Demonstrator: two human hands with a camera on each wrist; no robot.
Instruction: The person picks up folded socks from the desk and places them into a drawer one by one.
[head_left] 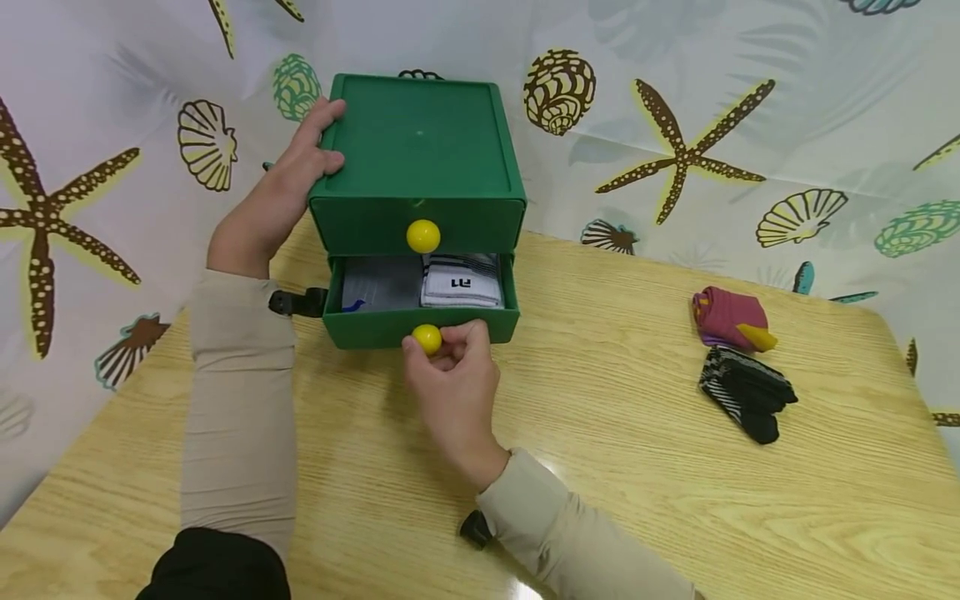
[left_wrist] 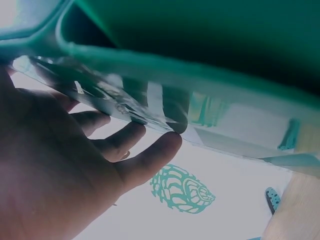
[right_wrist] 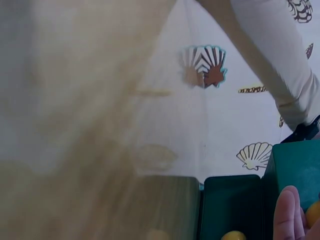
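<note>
A green two-drawer box (head_left: pixel 420 137) stands on the table against the patterned cloth. The left hand (head_left: pixel 288 171) rests against its left side, with thumb and a finger over the top edge; in the left wrist view its spread fingers (left_wrist: pixel 150 155) touch the side wall. At the front, the right hand (head_left: pixel 456 392) pinches the yellow knob (head_left: pixel 427 338) of the lower drawer (head_left: pixel 375 332). That drawer is partly out. Inside it lie a folded white sock bundle (head_left: pixel 461 283) with black marks and a flat grey item (head_left: pixel 382 279). The upper drawer (head_left: pixel 360 227) is closed.
On the table's right side lie a folded maroon sock bundle (head_left: pixel 729 315) with yellow parts and a folded black sock bundle (head_left: pixel 748 390) with a striped part. A white cloth (head_left: pixel 480 50) with shells and starfish hangs behind the table (head_left: pixel 622 483).
</note>
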